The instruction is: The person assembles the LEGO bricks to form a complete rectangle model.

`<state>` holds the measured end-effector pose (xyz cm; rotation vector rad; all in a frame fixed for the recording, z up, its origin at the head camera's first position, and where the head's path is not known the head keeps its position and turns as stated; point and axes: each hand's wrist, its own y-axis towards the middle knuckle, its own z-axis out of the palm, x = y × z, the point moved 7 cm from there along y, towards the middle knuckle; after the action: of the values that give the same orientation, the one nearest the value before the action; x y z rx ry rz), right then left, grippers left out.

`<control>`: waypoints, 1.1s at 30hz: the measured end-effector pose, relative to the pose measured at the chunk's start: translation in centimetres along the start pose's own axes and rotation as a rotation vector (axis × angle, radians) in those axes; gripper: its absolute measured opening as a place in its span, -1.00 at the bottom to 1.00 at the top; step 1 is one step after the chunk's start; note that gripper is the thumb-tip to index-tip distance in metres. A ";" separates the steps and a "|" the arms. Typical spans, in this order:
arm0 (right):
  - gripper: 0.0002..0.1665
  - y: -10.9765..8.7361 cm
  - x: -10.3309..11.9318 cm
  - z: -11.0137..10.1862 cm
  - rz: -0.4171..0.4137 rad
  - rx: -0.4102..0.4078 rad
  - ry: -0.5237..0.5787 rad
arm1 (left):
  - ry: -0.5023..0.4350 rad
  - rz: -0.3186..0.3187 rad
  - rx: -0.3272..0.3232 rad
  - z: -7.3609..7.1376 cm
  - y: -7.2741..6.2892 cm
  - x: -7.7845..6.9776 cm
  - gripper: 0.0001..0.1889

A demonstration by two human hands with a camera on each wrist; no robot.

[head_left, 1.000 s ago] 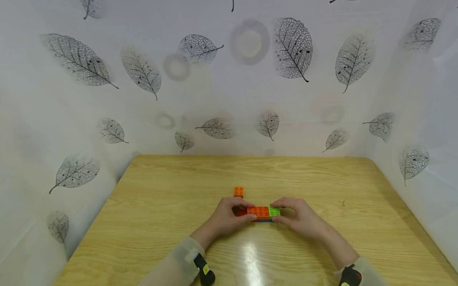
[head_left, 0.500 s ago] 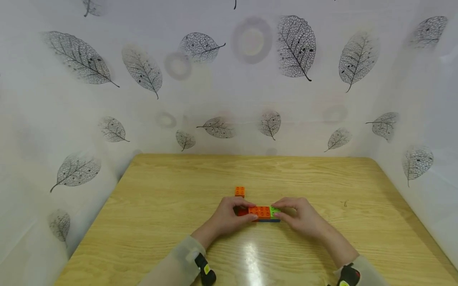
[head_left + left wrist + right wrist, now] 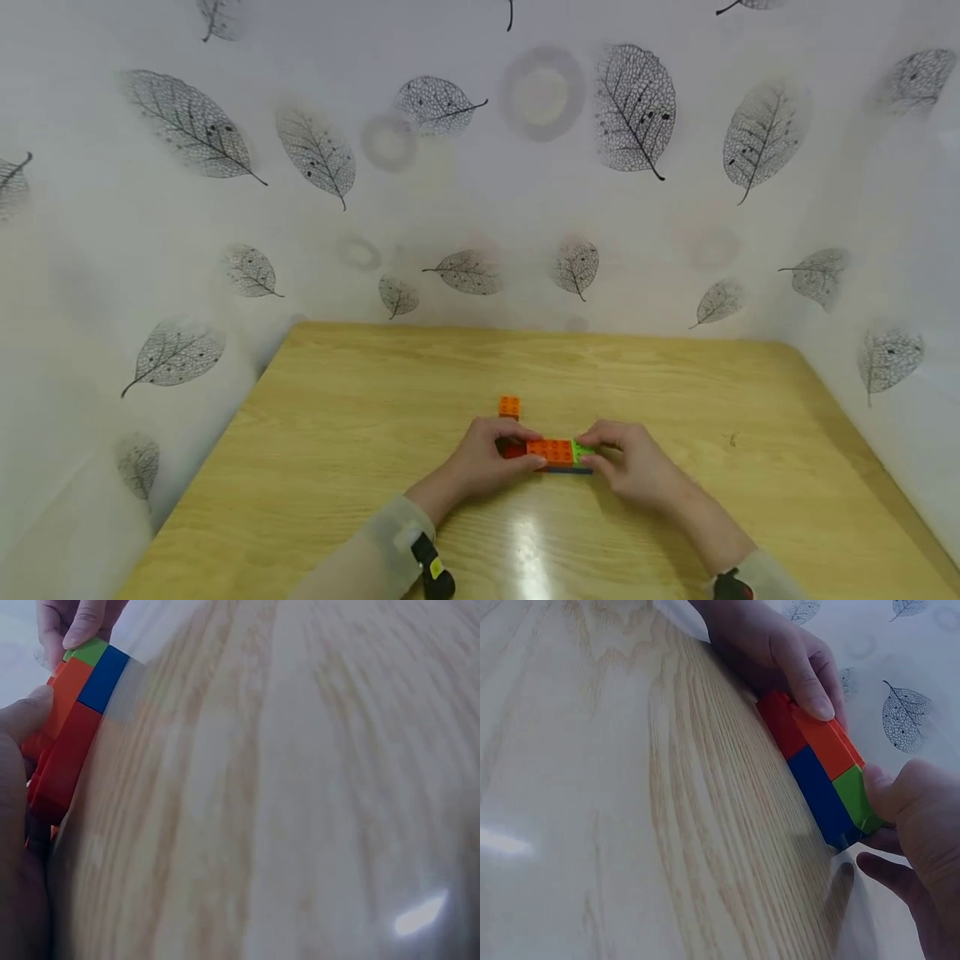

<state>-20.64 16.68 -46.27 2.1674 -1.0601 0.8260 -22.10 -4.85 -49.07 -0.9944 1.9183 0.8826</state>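
Observation:
In front of me lies a low block of toy building bricks, two layers high. Its lower layer is a red brick [image 3: 67, 765] on the left and a blue brick [image 3: 821, 795] on the right. On top sit an orange brick [image 3: 551, 452] and, flush against its right end, a small green brick [image 3: 581, 450]. My left hand [image 3: 487, 460] holds the orange brick between thumb and fingers, over the red end. The green brick is pinched by my right hand [image 3: 639, 467], whose thumb and fingertips partly cover it.
A loose orange brick [image 3: 509, 406] stands just behind my left hand on the wooden table [image 3: 360, 383]. White cloth [image 3: 465, 200] printed with leaves rises behind the table and along both sides.
The head view has shifted slightly, so everything appears a little lower and further right. My right thumb covers a bit more of the green brick; my left hand keeps its hold.

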 end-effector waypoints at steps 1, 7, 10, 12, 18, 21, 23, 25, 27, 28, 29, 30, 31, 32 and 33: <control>-0.75 0.0 0.0 0.0 -0.002 -0.001 0.003 | -0.004 -0.005 -0.002 0.0 0.0 0.0 -0.70; -0.74 0.0 0.1 -0.2 -0.022 -0.012 -0.013 | -0.004 -0.013 0.012 0.0 0.3 -0.3 -0.71; -0.72 0.0 0.2 -0.3 -0.026 -0.006 -0.024 | 0.014 -0.012 0.036 -0.1 0.5 -0.4 -0.71; -0.71 0.0 0.1 -0.3 -0.024 0.002 -0.029 | 0.020 -0.012 0.062 -0.1 0.5 -0.4 -0.71; -0.70 -0.1 0.0 -0.3 -0.001 0.015 -0.037 | 0.012 -0.077 0.128 -1.0 1.0 -0.9 -0.58; -0.70 -0.1 0.2 -0.4 -0.014 0.012 -0.042 | 0.042 -0.056 0.109 -2.3 1.5 -1.5 -0.52; -0.71 -0.1 0.2 -0.4 -0.012 0.012 -0.044 | 0.079 -0.017 0.084 -3.2 1.9 -1.7 -0.50; -0.71 -0.1 0.2 -0.3 -0.005 0.017 -0.042 | 0.111 0.016 0.059 -4.0 2.2 -1.7 -0.49; -0.70 -0.1 0.1 -0.2 0.006 0.021 -0.040 | 0.136 0.032 0.041 -4.6 2.4 -1.6 -0.48; -0.70 -0.1 0.1 -0.2 0.011 0.023 -0.037 | 0.146 0.033 0.033 -4.8 2.5 -1.4 -0.48; -0.70 -0.2 0.0 -0.2 0.016 0.023 -0.032 | 0.157 0.027 0.027 -5.0 2.6 -1.2 -0.47; -0.70 -0.3 0.0 -0.1 0.020 0.022 -0.032 | 0.166 0.019 0.020 -5.1 2.7 -1.0 -0.47; -0.70 -0.3 -0.1 -0.1 0.021 0.020 -0.034 | 0.174 0.008 0.013 -5.2 2.8 -0.7 -0.46; -0.71 -0.3 -0.1 -0.1 0.022 0.018 -0.034 | 0.178 -0.002 0.008 -5.4 2.9 -0.6 -0.45; -0.71 -0.3 -0.1 -0.2 0.022 0.018 -0.035 | 0.185 -0.019 0.004 -5.4 3.0 -0.3 -0.43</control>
<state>-20.45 16.99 -46.30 2.1959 -1.0996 0.8130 -26.28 -7.94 -45.69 -1.1238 2.0595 0.7987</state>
